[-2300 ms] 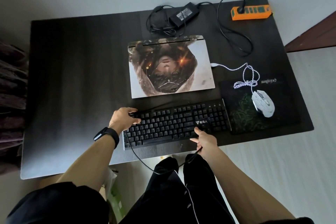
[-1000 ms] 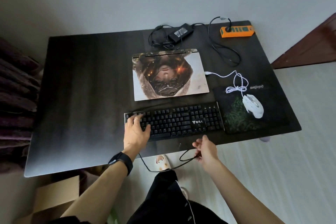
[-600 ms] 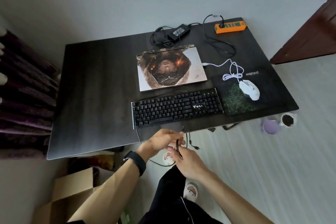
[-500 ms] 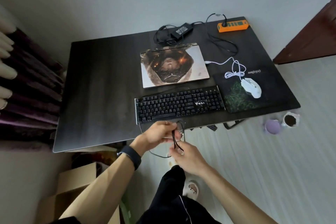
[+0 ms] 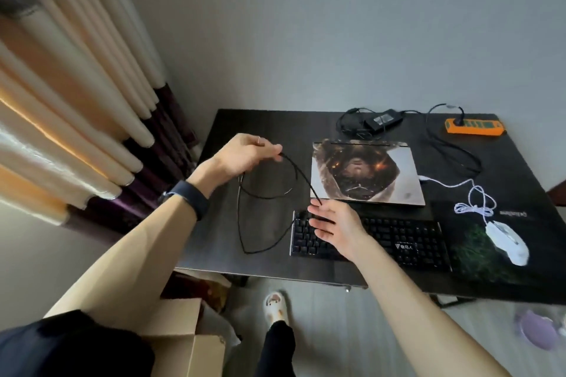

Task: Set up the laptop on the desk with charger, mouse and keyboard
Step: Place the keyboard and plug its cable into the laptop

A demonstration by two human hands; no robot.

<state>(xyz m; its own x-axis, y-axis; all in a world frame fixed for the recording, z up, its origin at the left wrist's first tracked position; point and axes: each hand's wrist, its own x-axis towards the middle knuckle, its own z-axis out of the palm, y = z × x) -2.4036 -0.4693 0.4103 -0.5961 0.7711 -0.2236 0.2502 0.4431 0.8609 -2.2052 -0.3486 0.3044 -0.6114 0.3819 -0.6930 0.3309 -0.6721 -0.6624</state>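
Nothing really readable from here tbh. Keyboard [image 5: 407,236] has a white logo plus characters near its front edge, mousepad [image 5: 471,254] a white word at its far edge, charger [image 5: 382,122] a label, all too blurry.

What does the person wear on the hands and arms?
The left hand has a thin ring on one finger, and a dark wristband, perhaps a watch, sits at its wrist. A dark short sleeve covers the upper left arm; both forearms are bare. The right hand shows no ring or band.
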